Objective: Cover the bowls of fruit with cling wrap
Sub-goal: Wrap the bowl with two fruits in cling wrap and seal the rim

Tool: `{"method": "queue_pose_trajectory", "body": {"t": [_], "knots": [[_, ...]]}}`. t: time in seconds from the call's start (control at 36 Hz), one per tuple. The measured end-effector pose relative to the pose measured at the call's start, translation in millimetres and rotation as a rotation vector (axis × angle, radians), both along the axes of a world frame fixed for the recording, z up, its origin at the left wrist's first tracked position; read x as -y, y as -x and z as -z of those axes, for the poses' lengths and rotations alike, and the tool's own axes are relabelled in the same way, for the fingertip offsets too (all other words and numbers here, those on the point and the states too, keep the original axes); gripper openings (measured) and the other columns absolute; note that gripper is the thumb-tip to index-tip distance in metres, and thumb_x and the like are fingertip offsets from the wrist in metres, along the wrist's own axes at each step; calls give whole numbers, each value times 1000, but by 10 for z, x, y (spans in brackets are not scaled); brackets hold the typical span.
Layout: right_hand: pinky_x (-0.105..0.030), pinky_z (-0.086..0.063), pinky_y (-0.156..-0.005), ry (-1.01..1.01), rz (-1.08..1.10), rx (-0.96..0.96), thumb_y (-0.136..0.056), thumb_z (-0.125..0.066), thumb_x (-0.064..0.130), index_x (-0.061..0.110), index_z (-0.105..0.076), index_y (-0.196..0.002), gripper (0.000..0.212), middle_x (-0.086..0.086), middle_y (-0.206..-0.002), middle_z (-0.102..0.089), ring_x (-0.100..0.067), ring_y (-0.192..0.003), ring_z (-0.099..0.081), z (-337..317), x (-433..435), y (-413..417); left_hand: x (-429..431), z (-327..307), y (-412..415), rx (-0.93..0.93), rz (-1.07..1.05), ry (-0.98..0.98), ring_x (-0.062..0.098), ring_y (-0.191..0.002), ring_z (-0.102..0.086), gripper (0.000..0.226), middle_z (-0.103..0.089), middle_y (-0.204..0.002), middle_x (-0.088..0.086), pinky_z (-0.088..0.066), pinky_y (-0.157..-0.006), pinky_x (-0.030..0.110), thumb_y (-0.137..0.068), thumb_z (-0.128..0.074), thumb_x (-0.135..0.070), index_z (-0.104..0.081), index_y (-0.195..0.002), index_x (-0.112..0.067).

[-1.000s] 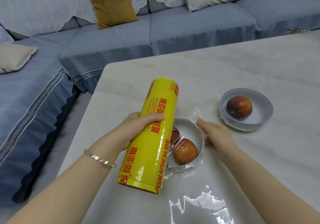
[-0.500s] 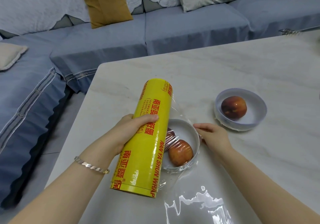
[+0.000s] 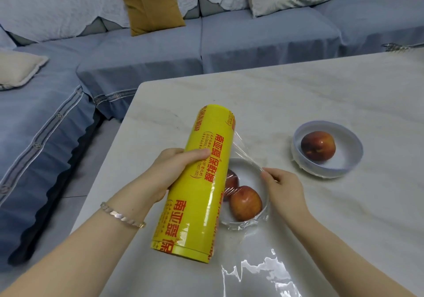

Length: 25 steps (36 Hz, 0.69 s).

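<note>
My left hand (image 3: 169,172) grips a big yellow roll of cling wrap (image 3: 199,182), held tilted just above the table at the near bowl's left side. That near bowl (image 3: 250,166) is white and holds two red fruits (image 3: 246,202). A clear film (image 3: 243,150) runs from the roll across the bowl. My right hand (image 3: 283,187) pinches the film's edge at the bowl's far right rim. A second white bowl (image 3: 351,159) with one red fruit (image 3: 318,145) stands farther right, with film bunched around its base.
The bowls stand on a pale marble table (image 3: 298,94). A loose sheet of cling film (image 3: 259,273) lies on the table near its front edge. A blue sofa (image 3: 206,44) with cushions runs behind and to the left of the table.
My right hand went from lying on the near bowl's right rim to pinching the film at its far edge. The roll stayed in my left hand and rose slightly.
</note>
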State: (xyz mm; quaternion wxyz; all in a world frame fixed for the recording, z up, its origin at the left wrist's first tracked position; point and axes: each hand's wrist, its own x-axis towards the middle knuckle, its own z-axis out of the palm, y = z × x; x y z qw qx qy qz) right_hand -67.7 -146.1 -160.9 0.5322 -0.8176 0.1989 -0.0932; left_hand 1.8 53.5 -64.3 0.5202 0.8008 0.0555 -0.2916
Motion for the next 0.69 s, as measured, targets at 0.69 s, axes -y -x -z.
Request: {"method": "queue_pose_trajectory", "body": {"t": [0.69], "knots": [[-25,-32,-71,279,44,-75,-91,-47,10,6,-70,-97,24,-7,-90,-68,-20,-84,-54,-151,296,-33,14,483,304,283,-1,-801,39,-117,-44,107,-35,-129,17,-41,-92,41,-68,-52,-78,8,-147,-37]]}}
